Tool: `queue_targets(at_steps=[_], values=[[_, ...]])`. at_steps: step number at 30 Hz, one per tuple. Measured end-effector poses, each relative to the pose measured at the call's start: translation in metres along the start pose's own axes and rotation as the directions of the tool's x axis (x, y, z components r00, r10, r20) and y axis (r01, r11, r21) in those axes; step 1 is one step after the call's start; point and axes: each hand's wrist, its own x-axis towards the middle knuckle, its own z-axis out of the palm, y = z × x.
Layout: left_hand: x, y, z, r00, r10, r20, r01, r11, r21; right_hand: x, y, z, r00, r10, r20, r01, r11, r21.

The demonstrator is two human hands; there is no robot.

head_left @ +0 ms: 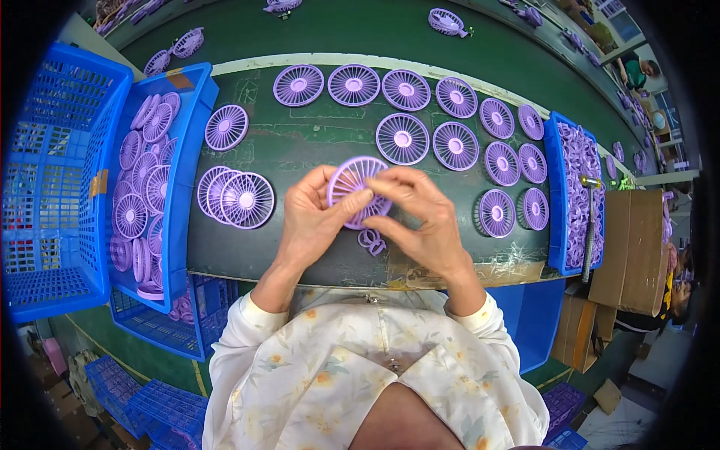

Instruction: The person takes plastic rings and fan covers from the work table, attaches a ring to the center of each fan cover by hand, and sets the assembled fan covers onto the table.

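Note:
Above the near part of the table, a round purple fan grille with thin spokes is held tilted. My left hand grips its left side, the thumb lying across its front. My right hand is closed at the grille's right side, its fingers over the hub; any small part beneath them is hidden. Just below the grille, a few small purple ring pieces lie on the table. To the left rests an overlapping row of grilles, with a single grille farther back.
More grilles stand in rows along the back and right of the green table. A blue crate of grilles is at the left; a blue bin of small purple parts is at the right, beside a cardboard box. Beyond runs a green conveyor.

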Motion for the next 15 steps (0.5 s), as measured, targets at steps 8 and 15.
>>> queue_targets(at_steps=[8, 15], values=[[0.020, -0.001, -0.024, 0.886, 0.459, -0.067, -0.324, 0.716, 0.619, -0.043, 0.035, -0.019, 0.915, 0.336, -0.225, -0.354, 0.934, -0.047], [0.045, -0.007, -0.023, 0.739, 0.642, 0.206, -0.393, 0.162, 0.905, -0.032, 0.047, 0.005, 0.949, 0.251, -0.189, -0.293, 0.924, -0.243]])
